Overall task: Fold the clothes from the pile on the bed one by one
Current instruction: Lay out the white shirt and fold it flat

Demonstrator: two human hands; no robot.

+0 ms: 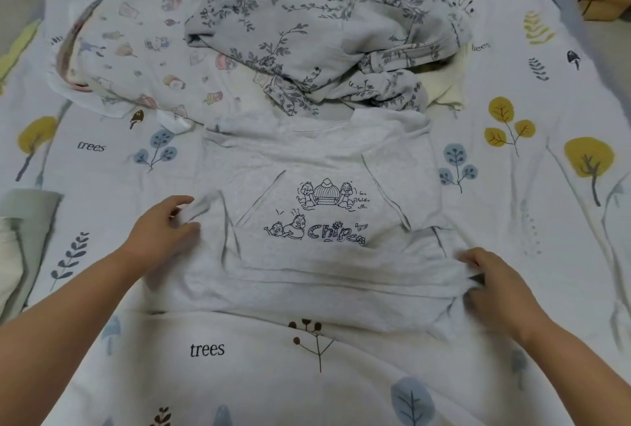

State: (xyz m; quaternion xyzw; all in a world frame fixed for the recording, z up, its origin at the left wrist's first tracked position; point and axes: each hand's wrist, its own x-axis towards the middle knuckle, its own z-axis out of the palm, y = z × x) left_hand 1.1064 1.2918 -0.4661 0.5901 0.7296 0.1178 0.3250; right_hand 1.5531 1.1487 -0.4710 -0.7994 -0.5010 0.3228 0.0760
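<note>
The left hand curled its fingers around a fold at the left edge of the pale grey cotton hoodie with a cartoon chipmunk print, forearm reaching in from the lower left. The right hand pinched the opposite edge. The hoodie lay flat on the tree-patterned white bedsheet, just before the heap of floral and printed clothes.

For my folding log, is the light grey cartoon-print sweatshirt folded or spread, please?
Spread, not yet folded: the light grey cartoon-print sweatshirt lies flat, print up, both hands gripping its edges.
</note>
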